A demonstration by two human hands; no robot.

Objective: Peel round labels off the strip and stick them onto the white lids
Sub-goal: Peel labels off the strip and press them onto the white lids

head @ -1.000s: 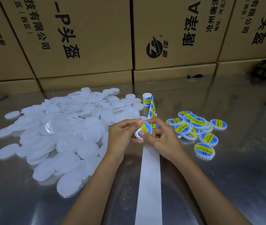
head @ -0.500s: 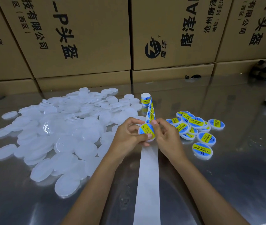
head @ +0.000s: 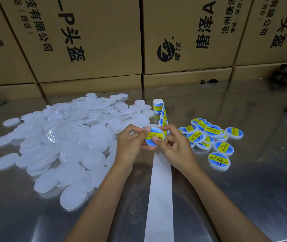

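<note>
Steel table; hands half-hiding labelled lid.

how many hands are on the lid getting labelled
2. The left hand holds the round white plastic lid from its left side; the right hand holds its right side, thumb pressing on its blue and yellow round label.
</note>
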